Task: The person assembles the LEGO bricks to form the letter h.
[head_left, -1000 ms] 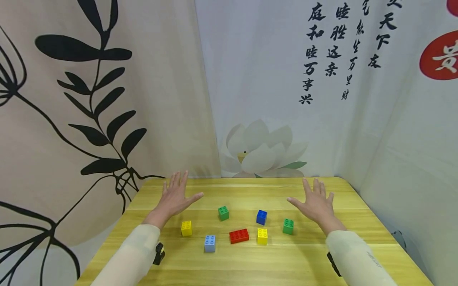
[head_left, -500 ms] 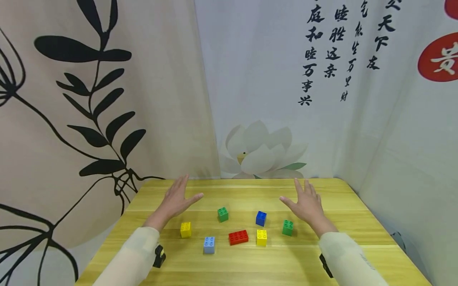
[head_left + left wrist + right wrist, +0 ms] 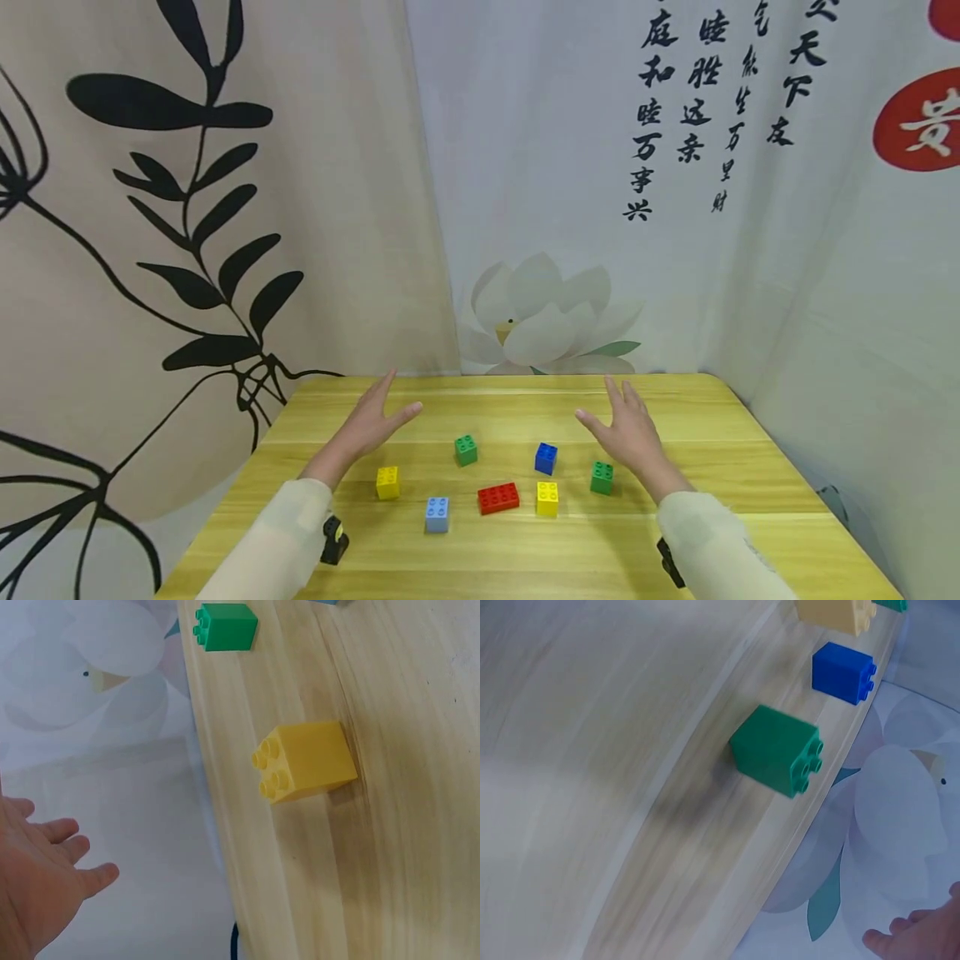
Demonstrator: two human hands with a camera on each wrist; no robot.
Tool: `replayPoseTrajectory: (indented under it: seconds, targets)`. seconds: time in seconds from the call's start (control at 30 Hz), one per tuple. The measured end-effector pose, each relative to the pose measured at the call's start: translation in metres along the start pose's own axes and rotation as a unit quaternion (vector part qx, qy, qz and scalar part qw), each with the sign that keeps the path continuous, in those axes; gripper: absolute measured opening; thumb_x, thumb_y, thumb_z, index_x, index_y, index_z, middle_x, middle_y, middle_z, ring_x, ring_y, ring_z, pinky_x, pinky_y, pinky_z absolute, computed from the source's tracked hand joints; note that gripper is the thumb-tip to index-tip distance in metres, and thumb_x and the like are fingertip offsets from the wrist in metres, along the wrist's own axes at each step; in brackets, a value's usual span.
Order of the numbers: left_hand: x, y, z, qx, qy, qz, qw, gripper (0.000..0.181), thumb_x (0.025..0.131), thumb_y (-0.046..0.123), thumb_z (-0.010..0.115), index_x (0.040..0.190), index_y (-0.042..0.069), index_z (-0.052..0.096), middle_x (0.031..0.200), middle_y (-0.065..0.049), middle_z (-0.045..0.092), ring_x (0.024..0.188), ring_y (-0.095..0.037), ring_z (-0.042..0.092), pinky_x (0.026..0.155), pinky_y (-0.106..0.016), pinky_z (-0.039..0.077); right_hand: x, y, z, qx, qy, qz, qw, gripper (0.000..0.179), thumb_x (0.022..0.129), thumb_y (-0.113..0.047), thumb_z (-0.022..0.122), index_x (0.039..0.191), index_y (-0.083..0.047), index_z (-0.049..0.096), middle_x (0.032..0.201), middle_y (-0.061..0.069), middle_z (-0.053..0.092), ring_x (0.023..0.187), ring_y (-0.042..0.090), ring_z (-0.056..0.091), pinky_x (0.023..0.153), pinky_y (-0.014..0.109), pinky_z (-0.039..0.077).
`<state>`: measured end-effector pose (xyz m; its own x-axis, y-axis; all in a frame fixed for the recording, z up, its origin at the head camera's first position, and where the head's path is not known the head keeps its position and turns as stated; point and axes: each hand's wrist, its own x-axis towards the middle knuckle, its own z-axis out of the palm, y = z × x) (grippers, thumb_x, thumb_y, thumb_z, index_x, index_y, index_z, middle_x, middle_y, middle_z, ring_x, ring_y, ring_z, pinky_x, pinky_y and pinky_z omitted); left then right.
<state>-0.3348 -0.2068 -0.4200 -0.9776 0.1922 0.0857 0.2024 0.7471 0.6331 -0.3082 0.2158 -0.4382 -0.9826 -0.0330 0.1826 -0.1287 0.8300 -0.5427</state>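
In the head view my left hand (image 3: pixel 372 423) is held over the left of the table, fingers straight and thumb spread, holding nothing. Nearest to it is a yellow toy brick (image 3: pixel 315 761). My right hand (image 3: pixel 632 429), likewise spread and holding nothing, is beside a green brick (image 3: pixel 775 750) at the right. Between the hands stand another green brick (image 3: pixel 466 450), a dark blue brick (image 3: pixel 546 458), a longer red brick (image 3: pixel 498 498), a second yellow brick (image 3: pixel 547 499) and a light blue brick (image 3: pixel 437 515). All the bricks are apart from one another, studs up.
The bricks stand on a wood-grain table (image 3: pixel 487 567). Behind its far edge hangs a printed curtain (image 3: pixel 360 208) with plants, a lotus and characters. A dark wrist device (image 3: pixel 334 540) is on the left sleeve, and another (image 3: pixel 670 562) is on the right.
My right hand has moved left, toward the middle, and turned somewhat edge-on. The left hand has tilted slightly with its fingers closer together. The bricks stay where they were.
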Motion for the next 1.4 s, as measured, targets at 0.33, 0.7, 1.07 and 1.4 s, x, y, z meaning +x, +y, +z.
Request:
replayPoseTrajectory:
  seconds: [0.33, 0.7, 1.07, 1.4]
  targets:
    - [-0.004, -0.003, 0.000, -0.076, -0.018, -0.017, 0.9968, 0.094, 0.093, 0.067, 0.049, 0.161, 0.019, 0.006, 0.162, -0.020, 0.015, 0.145, -0.046, 0.016, 0.110, -0.068, 0.018, -0.004, -0.011, 0.009, 0.058, 0.009, 0.003, 0.9983, 0.090, 0.098, -0.061, 0.048, 0.158, -0.003, 0.014, 0.160, 0.029, 0.009, 0.144, 0.052, 0.011, 0.110, 0.068, 0.016]
    - [-0.005, -0.013, 0.002, -0.130, -0.024, -0.032, 0.9907, 0.090, 0.094, 0.067, 0.049, 0.160, 0.018, 0.012, 0.159, -0.020, 0.026, 0.144, -0.042, 0.024, 0.108, -0.066, 0.027, -0.007, -0.024, 0.021, 0.123, 0.025, 0.009, 0.9921, 0.085, 0.097, -0.059, 0.051, 0.157, -0.006, 0.021, 0.160, 0.022, 0.020, 0.145, 0.044, 0.020, 0.113, 0.062, 0.019]
    - [-0.007, -0.018, 0.006, -0.190, -0.030, -0.038, 0.9807, 0.084, 0.094, 0.061, 0.056, 0.157, 0.013, 0.027, 0.157, -0.016, 0.032, 0.144, -0.038, 0.028, 0.112, -0.060, 0.025, -0.014, -0.038, 0.032, 0.192, 0.042, 0.029, 0.9801, 0.076, 0.098, -0.052, 0.057, 0.155, -0.008, 0.031, 0.156, 0.020, 0.033, 0.136, 0.042, 0.039, 0.103, 0.061, 0.037]
    - [-0.010, -0.029, 0.010, -0.201, -0.025, -0.047, 0.9782, 0.078, 0.093, 0.053, 0.063, 0.154, 0.011, 0.035, 0.151, -0.017, 0.042, 0.139, -0.037, 0.036, 0.111, -0.057, 0.028, -0.019, -0.057, 0.043, 0.251, 0.053, 0.020, 0.9663, 0.067, 0.099, -0.043, 0.060, 0.150, -0.005, 0.041, 0.146, 0.021, 0.046, 0.129, 0.041, 0.048, 0.101, 0.053, 0.044]
